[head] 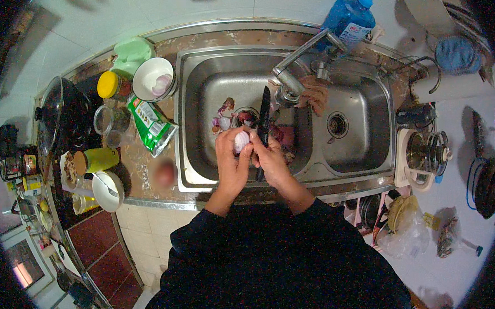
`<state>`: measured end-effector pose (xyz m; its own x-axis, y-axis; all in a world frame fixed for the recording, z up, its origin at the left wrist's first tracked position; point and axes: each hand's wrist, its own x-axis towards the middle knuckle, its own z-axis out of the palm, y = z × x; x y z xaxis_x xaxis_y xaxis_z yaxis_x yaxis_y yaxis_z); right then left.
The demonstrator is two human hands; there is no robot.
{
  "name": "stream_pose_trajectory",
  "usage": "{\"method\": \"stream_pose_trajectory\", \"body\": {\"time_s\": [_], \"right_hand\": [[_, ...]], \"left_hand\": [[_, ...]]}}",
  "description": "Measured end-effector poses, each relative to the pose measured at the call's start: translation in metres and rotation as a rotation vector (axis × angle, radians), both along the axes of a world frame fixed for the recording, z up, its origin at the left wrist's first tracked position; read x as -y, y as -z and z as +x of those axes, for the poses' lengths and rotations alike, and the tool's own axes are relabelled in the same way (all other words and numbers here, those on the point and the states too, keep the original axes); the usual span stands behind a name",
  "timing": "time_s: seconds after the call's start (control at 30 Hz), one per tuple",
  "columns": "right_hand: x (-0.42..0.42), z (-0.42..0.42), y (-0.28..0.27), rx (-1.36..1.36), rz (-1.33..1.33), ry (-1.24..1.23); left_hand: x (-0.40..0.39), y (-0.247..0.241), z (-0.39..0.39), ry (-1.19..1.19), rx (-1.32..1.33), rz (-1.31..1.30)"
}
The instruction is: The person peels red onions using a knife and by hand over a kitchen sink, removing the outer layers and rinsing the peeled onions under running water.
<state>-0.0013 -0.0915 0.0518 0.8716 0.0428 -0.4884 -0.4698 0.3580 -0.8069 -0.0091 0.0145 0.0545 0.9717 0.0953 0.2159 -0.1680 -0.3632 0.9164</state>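
Over the left basin of the steel sink (203, 73), my left hand (232, 157) is closed around a peeled red onion (242, 142). My right hand (270, 157) grips a black knife (264, 116), its blade pointing away from me towards the faucet. The right fingertips are at the onion's side. Under my hands, onion skins and scraps (224, 120) lie in the basin around the drain, some of them inside it. Left of the sink, a white bowl (142, 78) holds pale onion pieces (161, 85).
A metal faucet (290, 81) reaches over the sink divider, where a brown cloth (313, 94) hangs. Beside the left rim lie a green packet (154, 130) and a blurred reddish thing (164, 173). A blue pump bottle (349, 21) stands behind; a glass pot (426, 153) is at right.
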Motion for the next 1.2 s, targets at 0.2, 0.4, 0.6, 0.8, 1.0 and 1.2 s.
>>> {"method": "stream_pose_trajectory", "body": {"time_s": [0.2, 0.4, 0.6, 0.8, 1.0, 1.2], "right_hand": [[-0.002, -0.001, -0.003, -0.011, -0.003, 0.008], [0.000, -0.001, 0.004, 0.001, -0.146, -0.037], [0.004, 0.000, 0.004, -0.036, -0.127, -0.034], [0.000, -0.005, 0.006, 0.051, -0.259, -0.111], [0.014, -0.009, 0.000, 0.051, -0.440, -0.238], [0.023, -0.026, -0.016, 0.221, -0.594, -0.427]], "left_hand": [[-0.001, 0.005, 0.000, 0.005, -0.259, -0.450], [0.002, 0.009, -0.004, 0.065, -0.276, -0.579], [-0.001, 0.008, -0.004, 0.053, -0.290, -0.424], [-0.002, 0.003, -0.001, -0.092, -0.549, -0.938], [-0.021, 0.012, 0.003, -0.173, -0.593, -1.166], [-0.029, 0.010, 0.007, -0.168, -0.422, -1.153]]}}
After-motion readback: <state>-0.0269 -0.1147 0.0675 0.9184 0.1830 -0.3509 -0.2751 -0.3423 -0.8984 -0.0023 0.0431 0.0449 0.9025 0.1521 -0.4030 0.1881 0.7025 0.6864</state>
